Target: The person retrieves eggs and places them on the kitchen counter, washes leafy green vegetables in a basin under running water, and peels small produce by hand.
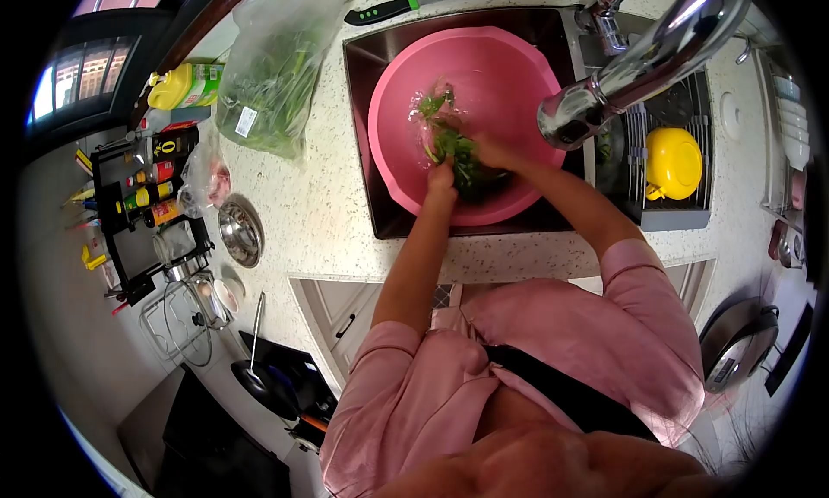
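A wide pink basin (406, 75) sits in the sink (367, 57), with water in it. Both of my hands are inside the basin on a bunch of leafy greens (462, 152). My left hand (442, 177) is closed around the greens at their near left side. Against their right side is my right hand (494, 152), smeared by motion, so its fingers do not show clearly. Some leaves (433, 102) trail toward the basin's middle, where the water glints and splashes.
A chrome faucet (604, 92) reaches over the basin's right edge. Left of the sink are a plastic bag of greens (275, 83) and a metal bowl (240, 230). A green-and-black-handled knife (380, 11) lies behind. A yellow pot (673, 163) rests on the right rack.
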Tool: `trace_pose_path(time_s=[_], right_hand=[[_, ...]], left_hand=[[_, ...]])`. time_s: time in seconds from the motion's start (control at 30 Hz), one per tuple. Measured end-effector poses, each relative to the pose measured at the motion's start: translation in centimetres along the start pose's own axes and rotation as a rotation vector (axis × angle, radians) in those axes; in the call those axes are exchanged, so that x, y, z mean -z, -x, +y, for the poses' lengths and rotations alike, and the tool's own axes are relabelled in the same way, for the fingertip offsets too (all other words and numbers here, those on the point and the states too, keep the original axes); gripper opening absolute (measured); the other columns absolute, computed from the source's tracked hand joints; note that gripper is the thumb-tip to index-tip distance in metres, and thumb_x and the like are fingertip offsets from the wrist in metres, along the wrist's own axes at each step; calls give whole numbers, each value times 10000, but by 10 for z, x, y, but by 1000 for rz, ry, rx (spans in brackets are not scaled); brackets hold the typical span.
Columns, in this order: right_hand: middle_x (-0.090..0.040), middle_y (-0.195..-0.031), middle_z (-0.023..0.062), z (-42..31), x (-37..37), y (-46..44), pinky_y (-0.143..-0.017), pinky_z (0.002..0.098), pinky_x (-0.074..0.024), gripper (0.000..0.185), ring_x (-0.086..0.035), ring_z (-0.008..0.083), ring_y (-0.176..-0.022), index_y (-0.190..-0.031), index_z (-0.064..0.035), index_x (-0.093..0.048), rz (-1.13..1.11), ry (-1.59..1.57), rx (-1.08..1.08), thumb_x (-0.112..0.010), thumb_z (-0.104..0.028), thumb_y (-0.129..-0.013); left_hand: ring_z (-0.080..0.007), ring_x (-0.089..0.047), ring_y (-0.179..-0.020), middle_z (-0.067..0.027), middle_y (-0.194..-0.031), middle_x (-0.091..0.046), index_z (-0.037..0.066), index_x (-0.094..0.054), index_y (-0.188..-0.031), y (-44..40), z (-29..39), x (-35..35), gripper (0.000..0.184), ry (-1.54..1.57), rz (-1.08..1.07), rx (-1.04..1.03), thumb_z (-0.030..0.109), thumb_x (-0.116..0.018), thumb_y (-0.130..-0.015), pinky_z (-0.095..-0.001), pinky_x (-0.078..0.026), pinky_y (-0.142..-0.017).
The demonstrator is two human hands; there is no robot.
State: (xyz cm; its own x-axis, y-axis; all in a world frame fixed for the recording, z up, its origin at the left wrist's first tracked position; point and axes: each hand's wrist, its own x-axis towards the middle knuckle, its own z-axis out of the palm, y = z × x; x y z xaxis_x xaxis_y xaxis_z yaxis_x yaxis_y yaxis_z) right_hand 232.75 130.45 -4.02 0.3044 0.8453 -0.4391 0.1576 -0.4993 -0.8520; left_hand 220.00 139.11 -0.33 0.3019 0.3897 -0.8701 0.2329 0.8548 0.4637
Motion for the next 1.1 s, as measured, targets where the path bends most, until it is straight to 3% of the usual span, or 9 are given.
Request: trace_pose_path(time_s=[0.13,0.3,0.37,0.47,0.57,0.8,0.87,1.0,1.1], right_hand=[[-625,-857,152,-71,87,25,-663,433,-457,319,-589,290,-779,-933,-37,-612,-15,379,102,-643,-276,-724],[-407,-1277,132,-50,109,-31,-821,479,-433,647,-512,280,-1017,-1238,-269,-459,-305,927,10,-699,-317,-639],[-399,-1250,118,-92,105,-26,-870,478,-395,709,-392,323,-1146,-1255,-206,-429,253,837,-191,-720,-265,-610],[-374,-1286,139,-82,77,-42,-850,525,-393,725,-364,329,-1162,-1285,-316,-394,374,696,202,-702,-289,-630],[-460,-1208,152,-75,33,-52,-853,534,-384,688,-446,330,-1093,-1293,-319,-387,426,929,132,-672,-291,-667],[-571,-1038,181,-18,26,-32,-834,562,-371,624,-565,340,-918,-1227,-73,-441,-281,813,237,-635,-347,-701],[-504,-1145,176,-34,57,-1,-802,530,-403,685,-551,339,-943,-1190,-33,-438,-249,965,74,-721,-296,-624],[-529,-1078,202,-26,82,11,-773,495,-424,570,-558,356,-915,-1180,-25,-451,207,725,-173,-631,-258,-692],[-548,-1028,221,1,40,9,-751,470,-441,490,-564,368,-894,-1172,-18,-460,240,750,-125,-564,-230,-743]], left_hand=[[-255,-573,-905,-125,-1043,-572,-4,-478,-1159,5,10,-5,384,-139,221,14,187,-570,-839,-392,-485,-747],[-251,-565,-895,-130,-1027,-568,32,-450,-1190,4,2,0,416,-320,98,-42,166,-587,-821,-371,-482,-727],[-249,-563,-892,-132,-1022,-567,48,-438,-1202,3,-3,0,425,-404,71,-113,158,-586,-819,-370,-480,-723],[-255,-563,-888,-141,-1007,-568,47,-425,-1192,-1,-3,-3,406,-487,128,-96,125,-568,-820,-374,-483,-715],[-264,-563,-892,-149,-1017,-560,25,-417,-1185,-16,-10,6,401,-393,67,-71,113,-559,-820,-385,-488,-724],[-273,-562,-903,-154,-1045,-545,16,-433,-1166,-9,-5,6,349,-166,50,-94,79,-513,-832,-399,-494,-744],[-272,-563,-900,-147,-1024,-554,18,-446,-1164,6,2,-8,333,-228,183,-124,67,-498,-839,-396,-494,-746],[-271,-560,-907,-142,-1005,-561,22,-431,-1193,-25,-16,5,361,-375,181,-66,73,-505,-843,-405,-493,-743],[-285,-542,-929,-152,-1083,-540,10,-393,-1228,-11,-8,1,444,-431,90,-33,52,-533,-809,-383,-463,-751]])
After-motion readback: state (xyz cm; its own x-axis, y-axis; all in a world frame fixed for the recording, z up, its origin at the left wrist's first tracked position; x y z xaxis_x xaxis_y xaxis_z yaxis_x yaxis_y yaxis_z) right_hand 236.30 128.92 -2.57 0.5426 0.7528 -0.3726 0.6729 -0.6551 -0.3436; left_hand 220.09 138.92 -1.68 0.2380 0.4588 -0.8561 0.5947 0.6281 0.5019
